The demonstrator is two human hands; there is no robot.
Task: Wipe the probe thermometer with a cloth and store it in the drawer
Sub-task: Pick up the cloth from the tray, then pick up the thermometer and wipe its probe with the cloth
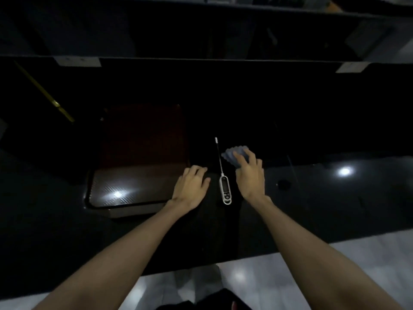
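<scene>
Since the probe thermometer point(224, 175) lies free on the dark surface between both hands, left hand point(192, 185) sits just left of its body, grip loose and empty, slightly nearer the handle; long axis runs from near edge toward far edge, tip away; right hand point(250, 175) grip closed on cloth point(232, 154) beside the stem.

Glossy black countertop point(312, 198) mirroring ceiling lights. Probe thermometer point(225, 189): white plastic body, thin bright metal stem. Cloth point(232, 153): soft, pale grey-blue, ribbed folds. Brown board point(134, 175): fine woven-pattern surface, semi-gloss sheen.
</scene>
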